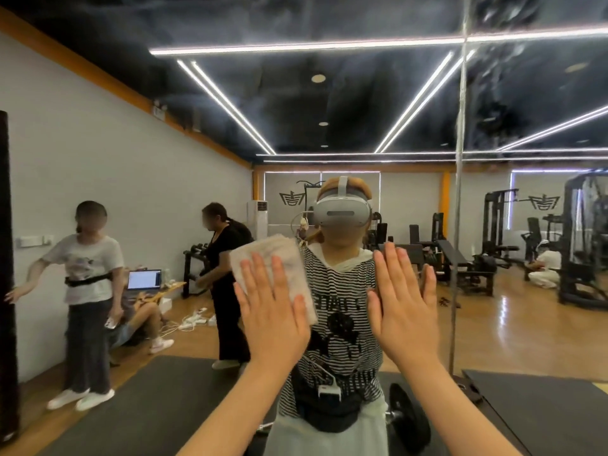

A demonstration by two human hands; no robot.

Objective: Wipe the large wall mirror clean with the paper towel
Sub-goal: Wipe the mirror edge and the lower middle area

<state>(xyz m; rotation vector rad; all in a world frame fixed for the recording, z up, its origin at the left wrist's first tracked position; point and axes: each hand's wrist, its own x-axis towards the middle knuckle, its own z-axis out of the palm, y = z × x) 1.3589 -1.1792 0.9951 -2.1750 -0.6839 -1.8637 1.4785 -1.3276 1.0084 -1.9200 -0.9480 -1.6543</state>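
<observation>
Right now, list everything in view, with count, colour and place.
Large wall mirror: one, smeared glass, fills the view, vertical seam at right.
Folded white paper towel: one, stained, flat against the mirror under the left hand.
Reflected people: one headset wearer in a striped shirt at centre, two standing at left.
Open laptop: one, lit screen, reflected low left.
Black gym machines: several, reflected right.
Left hand: open palm pressing the towel.
Right hand: open, flat against the glass, empty.

Open laptop (144, 280) and tangled white cables (194, 320) well left of the fingers, weight machines (582, 238) far right.
</observation>
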